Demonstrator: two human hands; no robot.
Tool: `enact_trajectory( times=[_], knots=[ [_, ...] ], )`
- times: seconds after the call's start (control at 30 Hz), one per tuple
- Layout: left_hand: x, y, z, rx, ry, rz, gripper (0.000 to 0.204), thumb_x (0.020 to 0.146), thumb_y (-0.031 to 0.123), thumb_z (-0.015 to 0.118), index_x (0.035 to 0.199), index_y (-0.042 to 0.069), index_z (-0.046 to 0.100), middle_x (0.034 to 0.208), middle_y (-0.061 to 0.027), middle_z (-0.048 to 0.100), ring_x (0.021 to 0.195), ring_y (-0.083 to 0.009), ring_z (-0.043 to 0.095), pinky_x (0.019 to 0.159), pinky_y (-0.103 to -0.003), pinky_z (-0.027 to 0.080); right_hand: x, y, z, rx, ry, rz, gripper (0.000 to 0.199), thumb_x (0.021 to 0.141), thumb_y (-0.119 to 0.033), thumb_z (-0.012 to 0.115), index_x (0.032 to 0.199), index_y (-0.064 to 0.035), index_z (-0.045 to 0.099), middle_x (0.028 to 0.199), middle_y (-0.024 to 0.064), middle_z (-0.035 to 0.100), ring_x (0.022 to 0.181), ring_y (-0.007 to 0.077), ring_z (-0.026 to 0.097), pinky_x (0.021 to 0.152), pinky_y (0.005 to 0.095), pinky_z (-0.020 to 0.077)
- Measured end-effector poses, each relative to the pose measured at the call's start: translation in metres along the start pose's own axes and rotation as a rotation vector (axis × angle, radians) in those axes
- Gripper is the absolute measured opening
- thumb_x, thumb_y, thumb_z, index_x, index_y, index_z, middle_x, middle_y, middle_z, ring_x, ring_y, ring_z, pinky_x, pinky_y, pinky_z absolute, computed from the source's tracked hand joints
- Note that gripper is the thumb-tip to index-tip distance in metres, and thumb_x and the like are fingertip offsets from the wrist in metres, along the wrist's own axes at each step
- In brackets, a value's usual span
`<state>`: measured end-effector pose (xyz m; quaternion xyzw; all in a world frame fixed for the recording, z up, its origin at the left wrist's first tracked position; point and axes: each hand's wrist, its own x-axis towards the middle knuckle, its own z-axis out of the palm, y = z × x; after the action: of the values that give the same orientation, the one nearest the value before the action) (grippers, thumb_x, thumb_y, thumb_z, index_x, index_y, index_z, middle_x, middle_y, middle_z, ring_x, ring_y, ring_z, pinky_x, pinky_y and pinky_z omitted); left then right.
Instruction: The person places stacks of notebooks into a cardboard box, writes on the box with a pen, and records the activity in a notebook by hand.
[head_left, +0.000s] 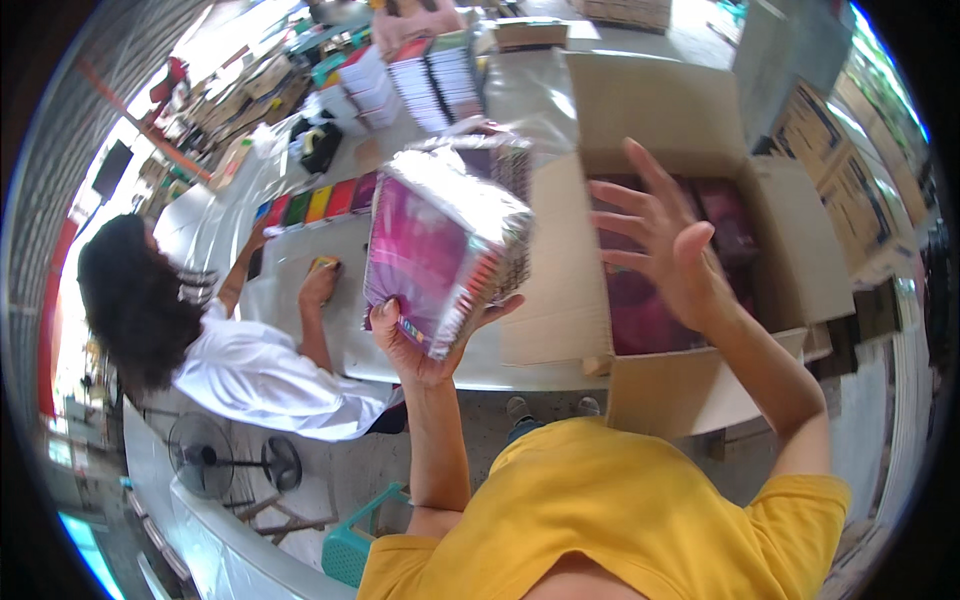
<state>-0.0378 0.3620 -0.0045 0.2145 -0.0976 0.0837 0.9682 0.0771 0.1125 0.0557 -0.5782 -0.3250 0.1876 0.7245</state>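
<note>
My left hand (425,345) grips a shrink-wrapped pack of spiral notebooks (425,235) with purple-pink covers, its thumb on the front and fingers at the lower edge. The pack is tilted, and light glares off its clear wrap. Another wrapped bundle (500,165) shows just behind it; whether it is part of the same hold is hidden. My right hand (660,235) is raised over the open cardboard box (655,105) with its fingers spread and nothing in them. Inside the box lie several wrapped purple packs (640,315), partly covered by my hand.
A co-worker in a white top (270,370) works at the table on the left, by a row of coloured notebooks (318,204). Tall notebook stacks (435,85) stand at the back. Cartons (840,170) are piled right. A fan (205,455) and green stool (350,545) stand lower left.
</note>
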Motion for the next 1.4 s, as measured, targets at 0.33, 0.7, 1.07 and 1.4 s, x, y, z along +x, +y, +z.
enact_trajectory(
  times=[0.33, 0.7, 1.07, 1.4],
  knots=[
    [0.030, -0.096, 0.055, -0.355, -0.112, -0.293, 0.060, 0.068, 0.007, 0.067, 0.126, -0.004, 0.051, 0.118, -0.0199, 0.061, 0.109, -0.0353, 0.061, 0.097, -0.050, 0.050, -0.028, -0.013, -0.061, -0.140, 0.323, -0.329, 0.094, 0.079, -0.045, 0.076, 0.145, 0.0008, 0.028, 0.131, 0.0112, 0.052, 0.114, 0.0157, 0.055, 0.099, 0.0320, 0.0432],
    [0.031, -0.050, 0.047, -0.181, -0.163, -0.151, 0.088, 0.075, 0.035, 0.067, 0.148, 0.009, 0.026, 0.151, -0.0183, 0.021, 0.138, -0.0415, 0.014, 0.101, -0.074, 0.003, -0.084, -0.036, -0.130, -0.183, 0.580, 0.407, 0.065, 0.082, -0.027, 0.070, 0.134, 0.0027, 0.043, 0.112, 0.0124, 0.061, 0.093, 0.0233, 0.062, 0.087, 0.0339, 0.0494],
    [0.009, -0.095, 0.038, 0.286, 0.133, 0.403, 0.054, 0.081, 0.014, 0.056, 0.132, 0.000, 0.044, 0.130, -0.0160, 0.048, 0.121, -0.0326, 0.048, 0.103, -0.053, 0.036, -0.064, -0.025, -0.097, -0.907, 0.082, 0.231, 0.097, 0.077, -0.049, 0.075, 0.146, 0.0005, 0.028, 0.134, 0.0302, 0.046, 0.119, 0.0333, 0.055, 0.096, 0.0400, 0.0465],
    [0.033, -0.095, 0.065, 1.184, -0.261, 0.585, 0.084, 0.077, 0.033, 0.078, 0.141, 0.000, 0.036, 0.148, -0.0186, 0.034, 0.134, -0.0293, 0.037, 0.107, -0.043, 0.033, -0.080, -0.084, -0.103, -1.306, 0.517, -0.069, 0.094, 0.061, -0.034, 0.082, 0.144, -0.0136, 0.042, 0.136, 0.0211, 0.049, 0.122, 0.0341, 0.051, 0.104, 0.0410, 0.0399]
  ],
)
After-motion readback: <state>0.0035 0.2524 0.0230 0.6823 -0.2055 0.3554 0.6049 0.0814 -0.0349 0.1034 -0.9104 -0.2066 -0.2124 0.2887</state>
